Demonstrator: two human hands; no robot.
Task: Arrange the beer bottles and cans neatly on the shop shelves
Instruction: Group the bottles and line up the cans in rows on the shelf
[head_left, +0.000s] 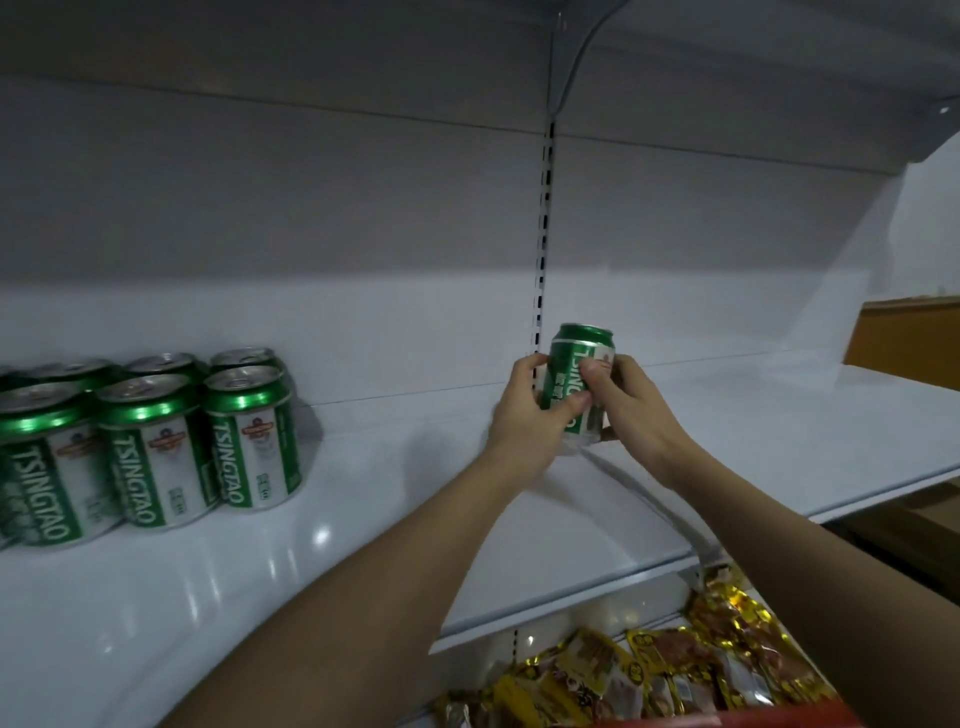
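A green and white Tsingtao beer can (581, 353) stands upright over the white shelf (322, 525), near the middle right. My left hand (527, 415) wraps its left side and my right hand (634, 405) its right side, thumbs on the label. Whether its base touches the shelf is hidden by my fingers. At the far left of the same shelf stand several more Tsingtao cans (156, 441) in a tight group, labels facing out.
A slotted upright (543, 234) runs down the back panel just behind the held can. Another shelf (467, 57) hangs overhead. Gold and yellow snack packets (675, 670) fill the shelf below at the bottom right. A wooden surface (909, 332) lies beyond the shelf's right end.
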